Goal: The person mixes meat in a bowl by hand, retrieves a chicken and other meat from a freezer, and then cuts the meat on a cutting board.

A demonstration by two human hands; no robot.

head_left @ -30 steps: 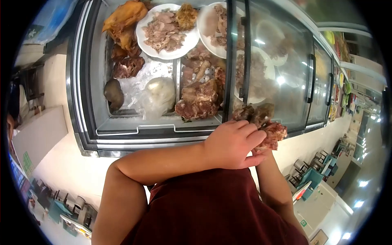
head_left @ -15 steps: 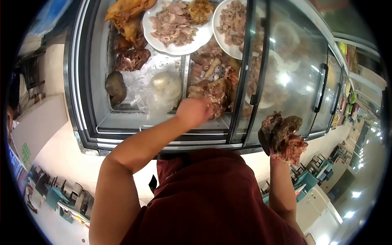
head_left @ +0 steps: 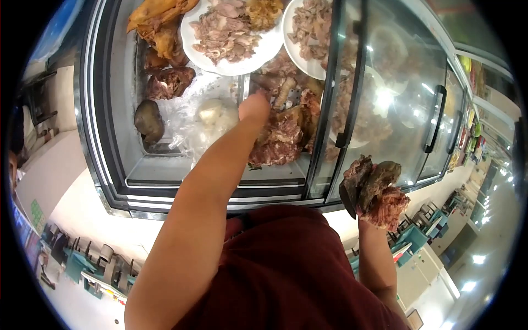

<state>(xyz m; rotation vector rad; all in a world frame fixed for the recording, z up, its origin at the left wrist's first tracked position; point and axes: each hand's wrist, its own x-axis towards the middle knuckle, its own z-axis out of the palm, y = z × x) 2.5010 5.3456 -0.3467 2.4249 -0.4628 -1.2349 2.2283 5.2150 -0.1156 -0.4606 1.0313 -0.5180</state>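
Note:
My left hand is down inside the open display case, at the left edge of a heap of cooked meat. Its fingers point away from me and are hidden, so their grip does not show. My right hand is raised outside the case in front of the glass, mostly covered by the chunks of cooked meat it holds. Those chunks are dark brown and reddish, with a smooth greyish piece among them. Left of my left hand lies a clear plastic bag with something pale inside.
Sliced meat fills a white plate and a second white plate. Yellow-brown poultry, a dark red meat piece and a dark rounded piece sit at left. Sliding glass doors with black frames cover the right side.
My left hand has moved farther into the case, from the near side of the meat heap to its left edge. My right hand still holds the meat, slightly lower and left in view.

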